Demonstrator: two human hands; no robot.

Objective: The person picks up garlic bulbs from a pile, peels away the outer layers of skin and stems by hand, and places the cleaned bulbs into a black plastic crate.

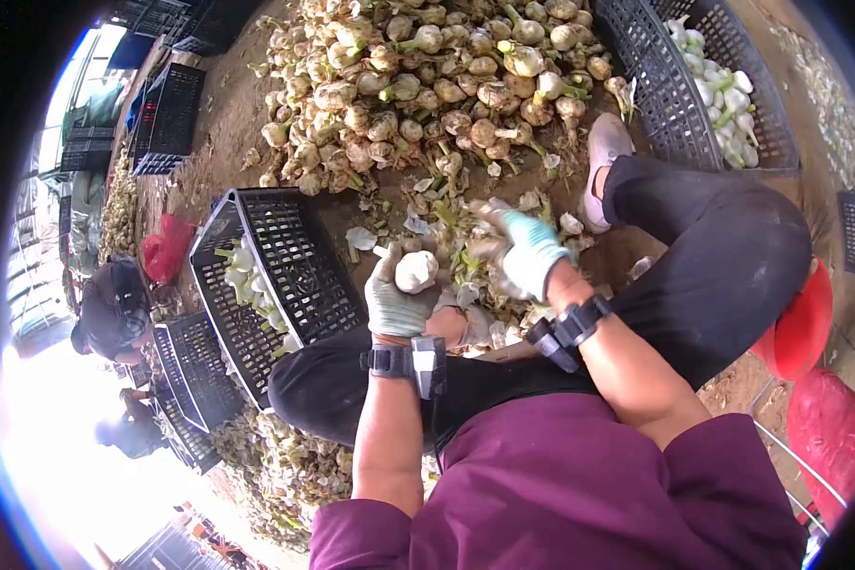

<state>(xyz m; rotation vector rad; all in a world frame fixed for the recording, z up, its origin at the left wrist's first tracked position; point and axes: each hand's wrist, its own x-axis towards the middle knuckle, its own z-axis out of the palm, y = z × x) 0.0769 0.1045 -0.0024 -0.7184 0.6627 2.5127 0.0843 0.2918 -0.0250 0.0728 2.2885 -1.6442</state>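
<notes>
A: Left hand [399, 302], grey-gloved, at centre frame: closed around a pale garlic bulb [416, 271], fingers wrapped underneath, bulb's top exposed. Held above the lap, just short of the peel litter [465, 261].

B: Right hand [527, 252], in a light blue-green glove, at about two o'clock from the left hand. Blurred; seems curled on a scrap of skin or stalk, grip not readable with certainty.

A: Noted. Black wrist devices on both forearms: left wrist device [416, 361], right wrist device [565, 331].

B: Garlic heap [427, 85] at twelve o'clock, untrimmed, roots and stalks attached, spread over bare ground.

A: Black crate [285, 266] at nine o'clock from the hands, tilted, holding a few cleaned white bulbs with green stalks. Second crate [679, 95] at one o'clock, likewise stocked with white trimmed bulbs.

B: Dark trouser leg [722, 256] crossing at three o'clock, pink shoe [603, 152] resting at the heap's edge. Red stool [803, 323] just beyond the leg.

A: Another person [114, 309] at nine o'clock, far edge, dark cap, beside more black crates.
</notes>
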